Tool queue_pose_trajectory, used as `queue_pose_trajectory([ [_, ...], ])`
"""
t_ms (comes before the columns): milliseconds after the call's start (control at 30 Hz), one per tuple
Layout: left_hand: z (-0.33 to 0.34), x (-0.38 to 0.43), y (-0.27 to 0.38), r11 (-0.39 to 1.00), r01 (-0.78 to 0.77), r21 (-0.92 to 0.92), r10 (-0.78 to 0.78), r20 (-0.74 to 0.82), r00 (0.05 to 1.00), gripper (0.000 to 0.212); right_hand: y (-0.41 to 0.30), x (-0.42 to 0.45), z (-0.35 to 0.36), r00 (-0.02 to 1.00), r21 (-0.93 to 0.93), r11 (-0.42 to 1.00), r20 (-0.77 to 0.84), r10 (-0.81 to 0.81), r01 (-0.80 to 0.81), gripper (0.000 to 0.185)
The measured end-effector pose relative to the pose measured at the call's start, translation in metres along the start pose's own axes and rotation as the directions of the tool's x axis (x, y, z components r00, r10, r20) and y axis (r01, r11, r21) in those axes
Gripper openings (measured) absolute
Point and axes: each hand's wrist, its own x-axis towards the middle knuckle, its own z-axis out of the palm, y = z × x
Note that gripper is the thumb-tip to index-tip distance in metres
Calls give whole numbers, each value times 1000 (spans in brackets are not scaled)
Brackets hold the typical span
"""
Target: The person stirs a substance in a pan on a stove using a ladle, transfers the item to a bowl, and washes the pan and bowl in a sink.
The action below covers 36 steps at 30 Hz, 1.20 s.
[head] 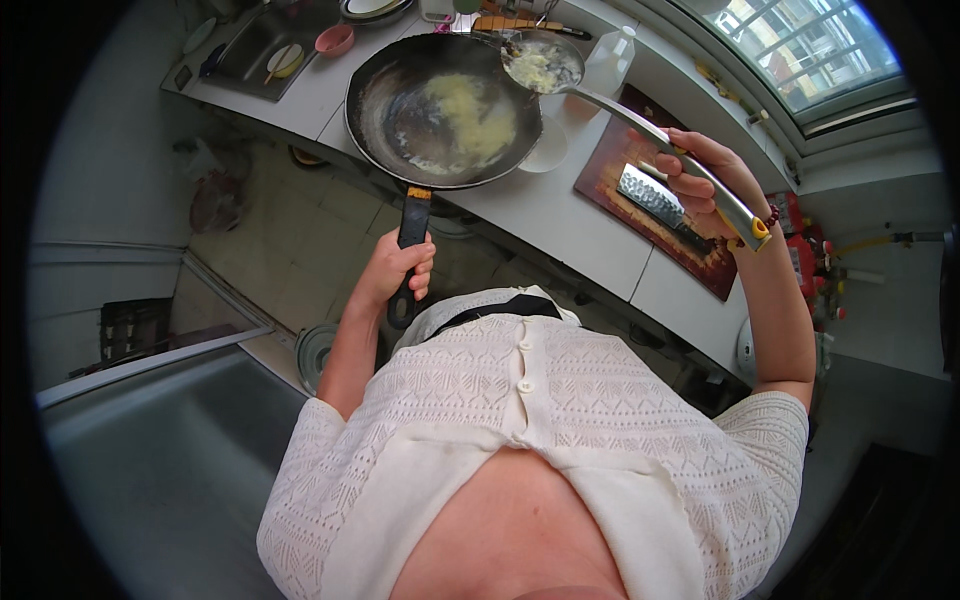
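Note:
My left hand grips the black handle of a dark wok, whose bowl is over the counter. Pale yellow food with some liquid covers part of its inside. In my right hand is the long metal handle of a ladle or strainer. The round head of that utensil is at the wok's far right rim and holds whitish-yellow pieces. Whether the head touches the rim I cannot tell. Below my right hand lies a cleaver on a wooden cutting board.
A metal sink holding a small bowl is at the far left, with a pink bowl beside it. Behind the utensil stands a translucent plastic jug. A white round dish sits right of the wok. The window borders the counter.

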Motion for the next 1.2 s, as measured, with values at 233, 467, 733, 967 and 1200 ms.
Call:
queue_pose_trajectory([
  [233, 3, 3, -2, 1000, -12, -1, 12, -19, 1000, 12, -14, -5, 7, 998, -17, 1000, 59, -7, 8, 37],
  [467, 1, 2, -4, 1000, -14, 6, 14, -19, 1000, 13, -29, -12, 17, 999, -26, 1000, 51, -4, 5, 37],
  [733, 7, 3, -2, 1000, -11, -1, 11, -57, 998, 13, -48, -25, 12, 1000, -75, 997, 23, 0, 2, 41],
  [967, 9, 5, -4, 1000, -16, 5, 17, -87, 996, 13, -61, -33, -2, 1000, -136, 990, 12, -27, 29, 41],
  [1200, 19, 4, -7, 1000, -3, -8, 1, -146, 989, 13, -65, -33, -47, 1000, -96, 995, 28, 7, -4, 40],
])
